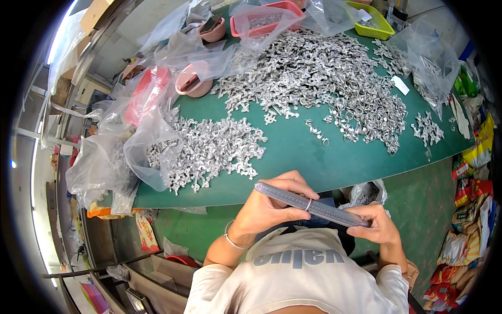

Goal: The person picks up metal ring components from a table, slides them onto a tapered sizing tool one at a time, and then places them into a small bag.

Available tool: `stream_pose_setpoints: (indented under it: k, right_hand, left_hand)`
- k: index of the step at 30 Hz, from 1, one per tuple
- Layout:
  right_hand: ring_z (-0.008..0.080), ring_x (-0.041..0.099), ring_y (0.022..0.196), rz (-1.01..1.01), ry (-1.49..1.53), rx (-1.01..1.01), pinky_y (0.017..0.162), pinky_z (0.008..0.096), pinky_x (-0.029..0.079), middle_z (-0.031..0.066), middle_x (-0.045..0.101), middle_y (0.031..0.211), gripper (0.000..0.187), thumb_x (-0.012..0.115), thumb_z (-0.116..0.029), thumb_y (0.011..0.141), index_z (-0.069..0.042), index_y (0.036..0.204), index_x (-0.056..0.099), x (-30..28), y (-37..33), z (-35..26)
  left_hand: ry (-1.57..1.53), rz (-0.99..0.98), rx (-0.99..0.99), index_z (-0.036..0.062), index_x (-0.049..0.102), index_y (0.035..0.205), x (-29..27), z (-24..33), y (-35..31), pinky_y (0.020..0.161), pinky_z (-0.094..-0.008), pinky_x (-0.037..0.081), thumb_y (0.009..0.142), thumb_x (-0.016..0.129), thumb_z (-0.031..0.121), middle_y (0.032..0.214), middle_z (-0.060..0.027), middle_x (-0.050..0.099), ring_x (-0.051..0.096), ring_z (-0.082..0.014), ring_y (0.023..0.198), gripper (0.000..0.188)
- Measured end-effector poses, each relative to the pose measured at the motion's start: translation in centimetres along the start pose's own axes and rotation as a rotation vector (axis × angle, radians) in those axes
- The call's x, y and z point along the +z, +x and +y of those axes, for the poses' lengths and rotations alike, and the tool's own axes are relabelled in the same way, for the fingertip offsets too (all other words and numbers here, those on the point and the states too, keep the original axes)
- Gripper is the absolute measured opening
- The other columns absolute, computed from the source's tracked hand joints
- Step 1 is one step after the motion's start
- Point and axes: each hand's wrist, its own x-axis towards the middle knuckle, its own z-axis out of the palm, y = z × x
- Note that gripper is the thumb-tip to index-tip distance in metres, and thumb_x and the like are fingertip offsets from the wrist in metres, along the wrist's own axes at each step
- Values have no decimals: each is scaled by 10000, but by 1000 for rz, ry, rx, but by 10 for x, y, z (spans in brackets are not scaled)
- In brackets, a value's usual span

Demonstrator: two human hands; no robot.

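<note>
Rod (334, 212), grey, long and narrow with a ridged, scale-like upper face and a rounded end, was held aslant at the lower centre of the frame, in front of the near edge of the table (293, 152); its left end stood higher than its right. A thin metal ring (309, 204) encircled it near mid-length. The left hand (256, 212) was closed around the left part of the rod, thumb extended along the near side close to the ring and fingers bent over the far side. The grip of the right hand (377, 222) was closed on the lower right end. A slender, pale bracelet (231, 236) circled the left wrist.

The table was smooth and green. At upper centre lay a broad heap of small, angular silvery pieces (308, 65), merging at its right into a mass of glossy, rounded rings (368, 115); left of centre lay a second pile of duller, knobbly castings (214, 149). Wrinkled, translucent plastic bags (99, 162) slumped along the left side. A round pale-pink bowl (201, 90) stood at upper left, and a yellow-green tray (374, 32) with raised walls at upper right.
</note>
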Motion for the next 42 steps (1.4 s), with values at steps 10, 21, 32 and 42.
stream_pose_setpoints:
  k: [10,21,32,42]
  right_hand:
    - [40,444,557,41,-85,-19,486,207,356,14,546,640,329,670,-38,720,70,1018,580,0,0,8]
    - [22,417,646,84,35,73,546,175,344,-29,509,760,340,647,-16,739,85,1052,557,-16,-11,15]
    - [21,397,576,141,-51,56,482,180,312,-29,496,679,326,655,-30,720,72,1020,577,-18,-19,17]
    - [31,408,563,105,-135,58,476,190,331,-11,523,662,314,671,-49,724,71,999,581,-9,-16,-4]
  left_hand:
    - [31,39,-17,-1,651,885,-1,-4,-2,632,-232,396,639,758,84,800,-49,533,503,-121,719,281]
    - [-32,401,291,-57,592,936,-17,8,-9,752,-280,469,709,700,42,867,-75,522,538,-153,796,270]
    - [-196,444,165,-47,573,941,-8,-8,0,741,-286,459,625,777,103,824,-88,557,563,-168,791,405]
    - [-63,113,-93,-23,615,854,13,-14,5,706,-282,449,601,790,101,812,-104,571,562,-191,779,332]
